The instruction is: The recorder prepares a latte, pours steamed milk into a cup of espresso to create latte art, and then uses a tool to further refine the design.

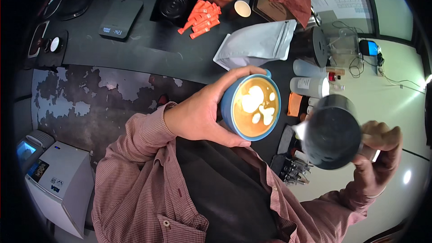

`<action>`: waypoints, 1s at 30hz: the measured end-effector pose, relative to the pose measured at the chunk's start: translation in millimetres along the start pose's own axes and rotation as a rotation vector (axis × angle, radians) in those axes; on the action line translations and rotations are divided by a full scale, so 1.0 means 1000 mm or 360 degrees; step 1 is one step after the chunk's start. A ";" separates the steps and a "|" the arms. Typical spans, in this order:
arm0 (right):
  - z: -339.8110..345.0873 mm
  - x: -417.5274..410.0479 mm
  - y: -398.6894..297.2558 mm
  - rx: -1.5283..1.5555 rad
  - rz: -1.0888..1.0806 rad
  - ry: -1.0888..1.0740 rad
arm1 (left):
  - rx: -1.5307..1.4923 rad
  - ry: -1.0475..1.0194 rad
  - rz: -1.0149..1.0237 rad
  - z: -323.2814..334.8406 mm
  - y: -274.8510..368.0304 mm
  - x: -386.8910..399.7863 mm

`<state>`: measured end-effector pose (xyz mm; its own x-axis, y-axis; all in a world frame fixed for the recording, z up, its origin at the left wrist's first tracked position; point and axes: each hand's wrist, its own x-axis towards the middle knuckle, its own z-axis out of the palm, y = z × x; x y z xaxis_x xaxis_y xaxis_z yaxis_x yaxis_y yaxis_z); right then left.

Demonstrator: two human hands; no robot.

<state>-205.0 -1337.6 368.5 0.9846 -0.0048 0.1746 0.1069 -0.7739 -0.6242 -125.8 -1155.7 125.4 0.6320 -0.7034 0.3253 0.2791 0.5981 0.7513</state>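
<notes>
A blue cup (226, 108) of coffee with white milk-foam shapes on its surface is in my left hand (202, 111), fingers and thumb wrapped around its side. The cup's small handle shows at its upper edge. To the right, my right hand (381, 152) grips the handle of a dark milk pitcher (332, 133), which is tilted and slightly blurred. The pitcher's whitish spout area points towards the cup, apart from it. No stream of milk shows between them.
On the black counter (152, 50) beyond the cup lie a silver pouch (256, 42), orange-red sachets (202, 18) and a digital scale (120, 18). A paper cup (242, 8) stands behind. Plastic bottles (308, 86), an orange cloth (294, 104) and metal utensils (297, 172) are at the right.
</notes>
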 end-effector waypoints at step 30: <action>0.037 0.035 -0.017 -0.0558 -0.0713 -0.1038 | 0.0144 -0.0012 0.0020 0.003 0.001 0.005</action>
<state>-167.0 -1301.0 357.2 0.7540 0.6286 -0.1907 0.5608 -0.7672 -0.3113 -124.2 -1159.9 129.6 0.6295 -0.6992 0.3390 0.2044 0.5699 0.7959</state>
